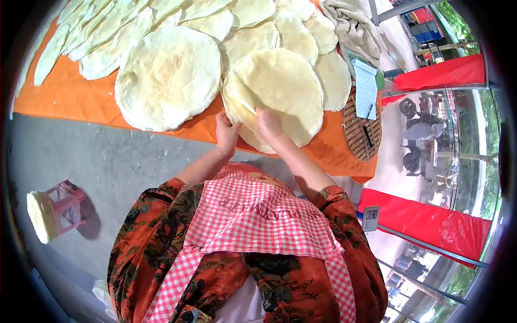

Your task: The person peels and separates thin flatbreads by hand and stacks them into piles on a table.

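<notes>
Thin round flatbreads lie on an orange cloth (pixel 97 103). One large flatbread (pixel 285 89) is on top of others near the table's front edge, its left side lifted or folded. My right hand (pixel 269 123) is on that flatbread near its lower left, fingers closed on its raised part. My left hand (pixel 227 133) is just left of it at the stack's edge, with the thumb and fingers close to the bread's rim; whether it grips anything is hard to make out. Another large flatbread (pixel 168 78) lies flat to the left.
More overlapping flatbreads (pixel 207 27) cover the back. To the right are a woven round tray (pixel 355 141), a written paper (pixel 365 89) with a pen, and a crumpled grey towel (pixel 355 27). A pink stool (pixel 70 204) with a round stack stands on the floor at left.
</notes>
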A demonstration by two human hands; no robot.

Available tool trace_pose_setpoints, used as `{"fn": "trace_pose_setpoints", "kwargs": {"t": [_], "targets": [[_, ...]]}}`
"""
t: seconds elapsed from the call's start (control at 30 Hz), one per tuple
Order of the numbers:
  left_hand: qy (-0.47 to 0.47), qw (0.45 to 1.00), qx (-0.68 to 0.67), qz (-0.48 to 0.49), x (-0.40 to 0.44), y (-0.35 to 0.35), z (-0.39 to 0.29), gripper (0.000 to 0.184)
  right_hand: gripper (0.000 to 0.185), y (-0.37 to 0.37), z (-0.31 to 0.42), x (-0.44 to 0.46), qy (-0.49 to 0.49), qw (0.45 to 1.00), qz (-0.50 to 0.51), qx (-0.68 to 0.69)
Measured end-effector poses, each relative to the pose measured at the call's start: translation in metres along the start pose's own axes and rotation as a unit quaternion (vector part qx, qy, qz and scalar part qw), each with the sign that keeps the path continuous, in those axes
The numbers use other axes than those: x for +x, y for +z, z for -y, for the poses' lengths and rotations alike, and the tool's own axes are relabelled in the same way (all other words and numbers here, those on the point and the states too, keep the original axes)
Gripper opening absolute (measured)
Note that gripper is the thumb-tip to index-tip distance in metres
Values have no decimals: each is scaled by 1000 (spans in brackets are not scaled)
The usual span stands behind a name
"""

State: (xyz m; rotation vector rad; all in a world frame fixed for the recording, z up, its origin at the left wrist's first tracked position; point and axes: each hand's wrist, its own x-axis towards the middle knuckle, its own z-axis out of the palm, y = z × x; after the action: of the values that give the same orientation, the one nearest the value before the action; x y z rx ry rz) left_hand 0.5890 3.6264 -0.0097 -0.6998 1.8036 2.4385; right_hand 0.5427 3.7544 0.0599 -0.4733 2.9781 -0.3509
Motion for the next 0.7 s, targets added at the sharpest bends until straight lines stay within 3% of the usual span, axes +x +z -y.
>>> {"fn": "trace_pose_setpoints", "kwargs": {"t": [0.07,0.17,0.27,0.37,0.47,0.57,0.6,0.67,0.7], "targets": [[62,995,70,-34,-5,-3,-24,52,11,5,-1,1,19,1000,-5,13],[117,987,107,-7,-6,-6,-35,48,11,8,-5,-1,33,999,-14,38],[15,996,90,22,17,-13,-6,36,11,18,-21,-1,32,996,-32,73],[-3,1000,1,12,21,-9,-6,19,11,15,-28,1,22,995,-48,85],[1,992,128,25,29,-7,7,23,13,-3,-51,11,33,988,-32,147],[-6,995,98,13,35,-8,17,23,15,-114,-2,1,73,989,-123,37],[-14,996,91,17,33,-10,18,23,16,-148,25,-5,45,986,-162,10],[-23,996,80,32,33,-10,14,24,14,-129,30,-2,15,982,-188,-30],[-31,997,68,34,32,-8,9,24,12,-104,27,3,0,986,-150,-72]]}}
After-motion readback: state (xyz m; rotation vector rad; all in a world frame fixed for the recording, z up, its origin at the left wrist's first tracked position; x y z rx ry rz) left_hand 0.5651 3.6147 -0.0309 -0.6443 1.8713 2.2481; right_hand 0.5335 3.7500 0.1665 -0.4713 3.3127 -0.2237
